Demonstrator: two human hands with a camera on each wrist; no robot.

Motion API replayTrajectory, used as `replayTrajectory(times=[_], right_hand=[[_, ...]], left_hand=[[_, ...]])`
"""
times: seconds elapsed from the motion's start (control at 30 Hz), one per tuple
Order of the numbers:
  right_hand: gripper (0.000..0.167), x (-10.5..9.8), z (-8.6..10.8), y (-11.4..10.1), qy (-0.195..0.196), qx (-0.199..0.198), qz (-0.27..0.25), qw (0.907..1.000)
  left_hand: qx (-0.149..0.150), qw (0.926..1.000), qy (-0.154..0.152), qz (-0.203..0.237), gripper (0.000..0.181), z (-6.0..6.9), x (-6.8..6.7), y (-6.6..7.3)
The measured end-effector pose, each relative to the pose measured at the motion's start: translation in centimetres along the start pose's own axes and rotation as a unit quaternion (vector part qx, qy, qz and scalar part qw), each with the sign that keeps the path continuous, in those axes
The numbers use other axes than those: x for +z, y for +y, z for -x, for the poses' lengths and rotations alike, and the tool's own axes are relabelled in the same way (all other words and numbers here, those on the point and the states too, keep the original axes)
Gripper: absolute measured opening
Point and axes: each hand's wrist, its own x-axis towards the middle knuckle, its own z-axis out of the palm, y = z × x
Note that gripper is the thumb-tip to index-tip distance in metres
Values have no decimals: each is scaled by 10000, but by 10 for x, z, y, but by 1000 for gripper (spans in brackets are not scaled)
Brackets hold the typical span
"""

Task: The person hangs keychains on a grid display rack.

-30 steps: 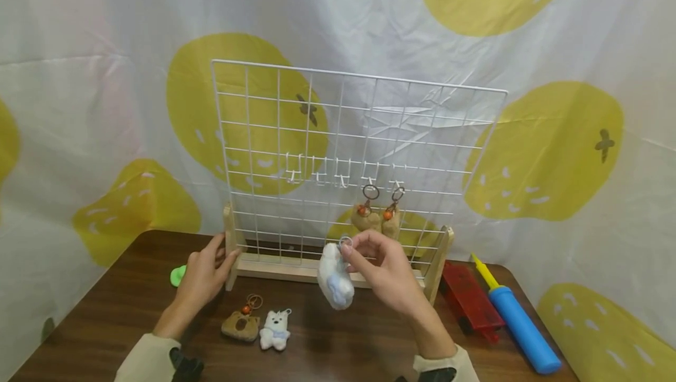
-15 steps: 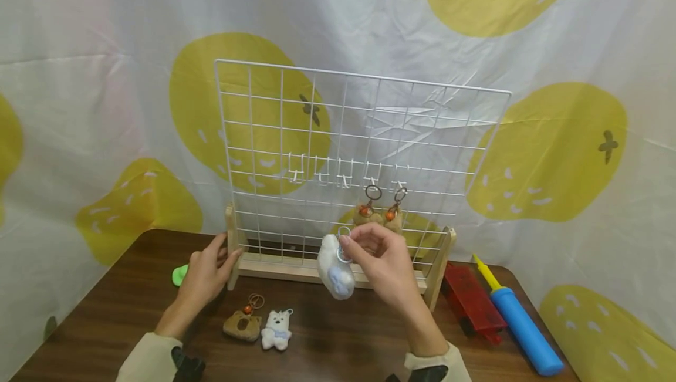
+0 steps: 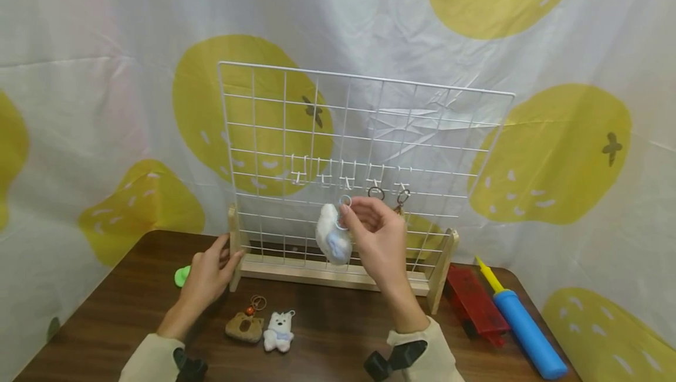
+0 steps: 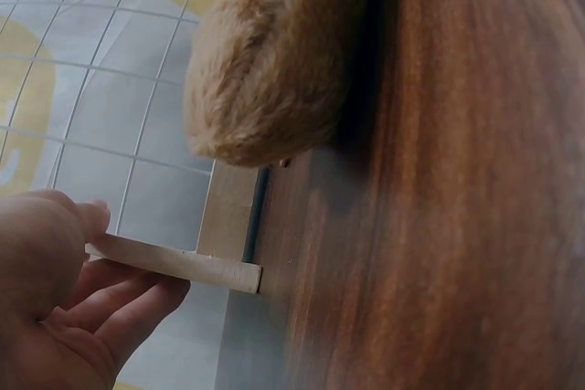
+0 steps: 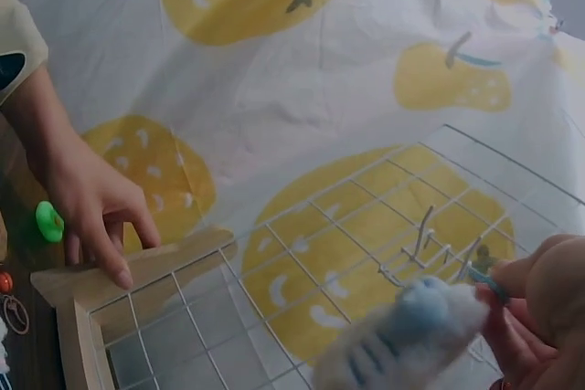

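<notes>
My right hand (image 3: 377, 235) pinches the light blue ring of a white plush keychain (image 3: 334, 235) with a pale blue patch, raised in front of the wire grid rack (image 3: 296, 105). Just above the ring are the white hooks (image 3: 347, 182) on the grid. My left hand (image 3: 206, 273) holds the wooden end post (image 3: 234, 247) of the rack; in the left wrist view, thumb and fingers (image 4: 137, 312) lie on either side of the wood. On the table lie a brown plush keychain (image 3: 245, 327) and another white plush keychain (image 3: 278, 332). Keychains with dark rings (image 3: 404, 196) hang on the right hooks, partly hidden by my right hand.
A red plastic object (image 3: 477, 304) and a blue hand pump (image 3: 530, 332) with a yellow nozzle lie at the table's right. Something bright green (image 3: 181, 276) sits beyond my left hand. A patterned curtain (image 3: 134, 106) stands behind the rack.
My right hand has lifted the white plush keychain up toward the hooks and now covers much of the hanging brown ones. The left hand stays on the post. The head view has shifted slightly.
</notes>
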Motion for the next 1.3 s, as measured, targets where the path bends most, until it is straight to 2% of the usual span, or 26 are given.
replayTrajectory(times=[0.23, 0.37, 0.53, 0.73, 1.07, 1.3], right_hand=[[29, 5, -6, -4, 456, -252, 73, 9986], [26, 5, -10, -4, 598, -507, 515, 9956], [19, 5, -12, 0, 639, -914, 1104, 9876], [17, 5, -10, 7, 710, -1100, 1556, 9791], [14, -5, -3, 1, 741, -1249, 1547, 9772], [12, -14, 12, 2, 835, -1509, 1838, 9677]], left_hand=[[-26, 10000, -32, -26, 36, 0, -1, 0], [-31, 10000, -21, -46, 39, 1, -2, 1], [-56, 10000, -22, -38, 38, 0, -2, 2], [-40, 10000, -21, -42, 36, 0, -2, 1], [54, 10000, 8, -21, 36, 0, -2, 1], [28, 10000, 21, -42, 35, 1, -1, 2]])
